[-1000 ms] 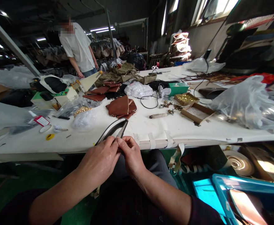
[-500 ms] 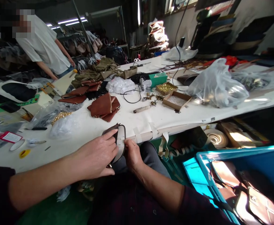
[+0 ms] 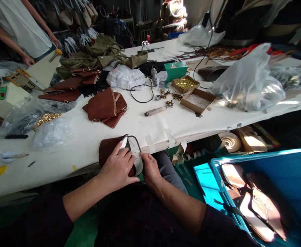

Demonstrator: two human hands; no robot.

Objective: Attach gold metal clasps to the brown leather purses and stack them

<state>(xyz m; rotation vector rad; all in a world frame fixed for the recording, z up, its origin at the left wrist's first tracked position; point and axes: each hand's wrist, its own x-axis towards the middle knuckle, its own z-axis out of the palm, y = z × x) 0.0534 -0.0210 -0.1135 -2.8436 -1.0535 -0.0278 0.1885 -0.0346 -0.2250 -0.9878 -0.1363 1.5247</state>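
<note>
A dark brown leather bag [image 3: 106,148] lies at the table's front edge, above my lap. My left hand [image 3: 117,165] grips it from above, fingers curved over its flap side and thumb stretched toward me. By the left fingertips a small white piece [image 3: 124,142] shows; I cannot tell what it is. A thin dark strap [image 3: 136,140] curves out from the bag in a loop. My right hand [image 3: 150,168] pinches this strap between thumb and forefinger on its right side. The bag's lower part is hidden under my left hand.
Brown leather pouches [image 3: 105,107] lie beyond the bag. Farther right are a wooden-handled tool [image 3: 155,111], small brass fittings [image 3: 169,103] and an open cardboard box [image 3: 207,95]. A blue crate [image 3: 276,153] with bags stands at my right. A person [image 3: 24,31] stands far left.
My view has tilted down and shifted. My left hand has drawn back a little, showing more of the brown bag and the white piece. The right hand keeps its pinch on the strap.
</note>
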